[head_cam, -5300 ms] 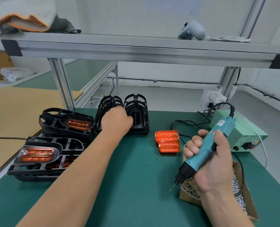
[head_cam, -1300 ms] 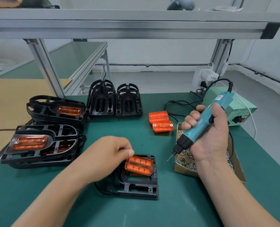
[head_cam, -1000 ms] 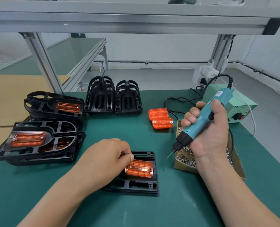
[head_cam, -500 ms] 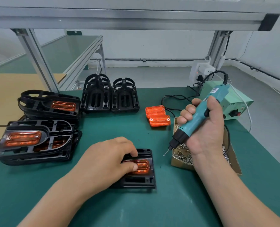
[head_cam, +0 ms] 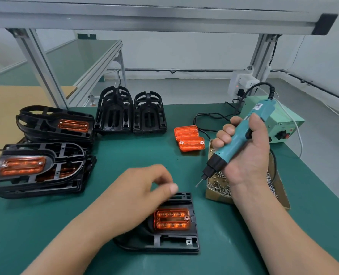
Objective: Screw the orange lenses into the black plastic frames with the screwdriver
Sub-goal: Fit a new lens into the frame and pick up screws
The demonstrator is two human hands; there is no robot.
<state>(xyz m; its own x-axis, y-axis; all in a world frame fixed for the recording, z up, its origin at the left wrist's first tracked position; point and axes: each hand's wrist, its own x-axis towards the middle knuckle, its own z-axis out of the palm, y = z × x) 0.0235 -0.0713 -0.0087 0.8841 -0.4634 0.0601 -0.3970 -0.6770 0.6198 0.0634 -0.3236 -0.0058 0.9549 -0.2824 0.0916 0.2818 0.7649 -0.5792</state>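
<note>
Fingers [head_cam: 225, 136] of the right hand [head_cam: 248, 161] clench the electric screwdriver [head_cam: 240, 135], bit angled down just beside the screw box [head_cam: 217, 188].
Centre right, the driver waits; at lower centre the left hand [head_cam: 142, 195], loosely curled and apparently empty, hovers over the black frame [head_cam: 174, 245], probably clearing its seated orange lens [head_cam: 171, 219] for screwing.

Lens [head_cam: 172, 218] apparently seated in near frame [head_cam: 174, 234], fitted frames [head_cam: 35, 169] stacked left, spare lenses [head_cam: 190, 138] behind, screw box [head_cam: 217, 196] right.

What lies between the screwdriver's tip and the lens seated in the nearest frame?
Head view: only bare green mat and the far rim of the frame separate screwdriver and lens.
</note>
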